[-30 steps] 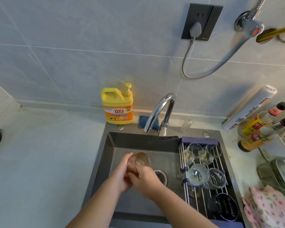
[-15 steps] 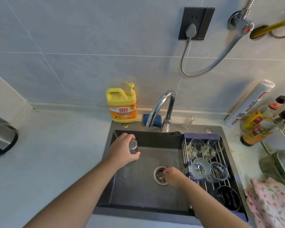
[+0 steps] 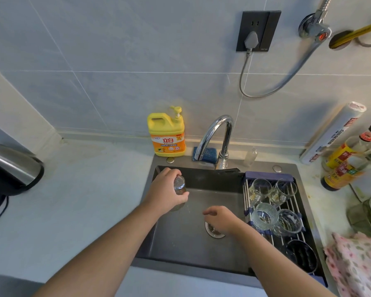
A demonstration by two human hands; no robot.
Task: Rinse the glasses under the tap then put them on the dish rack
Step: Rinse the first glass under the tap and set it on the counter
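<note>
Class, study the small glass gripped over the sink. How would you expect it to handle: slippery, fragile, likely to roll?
The glass looks speckled with droplets, so probably slippery in the left hand. It seems thin and clear, so likely fragile against the metal sink. Being round-sided, it might roll if laid down.

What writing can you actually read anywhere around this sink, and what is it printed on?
"立白": on the orange label of the yellow soap bottle; the smaller print below it is too blurred to read.
Wrap roll: red and dark print, too blurred to read.
Sauce bottles: yellow and red labels with characters, too blurred to read.
Wall socket: a tiny mark at its lower corner, too small to read.
</note>
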